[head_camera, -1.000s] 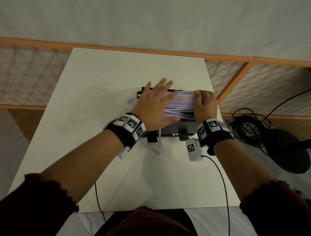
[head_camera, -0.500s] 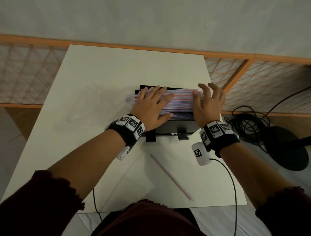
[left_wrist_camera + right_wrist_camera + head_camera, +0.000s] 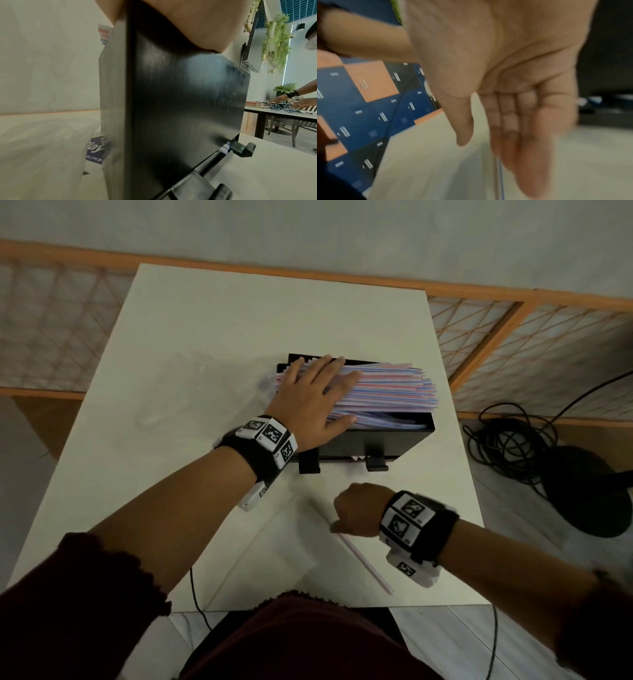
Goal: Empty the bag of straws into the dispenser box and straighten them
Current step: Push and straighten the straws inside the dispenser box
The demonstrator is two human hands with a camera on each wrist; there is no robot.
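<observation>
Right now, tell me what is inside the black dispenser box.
The black dispenser box holds a heap of striped straws, their right ends jutting past its rim. The left hand lies flat over their left part, hiding it. The box's bottom cannot be seen.

I'm looking into what reads as a shared office or co-working room: a wall of blue and orange lockers (image 3: 368,108) fills the right wrist view, and hanging green plants (image 3: 276,40) trail beside a wall-mounted screen (image 3: 254,40). Across the room another person's hands (image 3: 281,98) sort cables on a dark table (image 3: 274,115) (chairs tucked beneath).
</observation>
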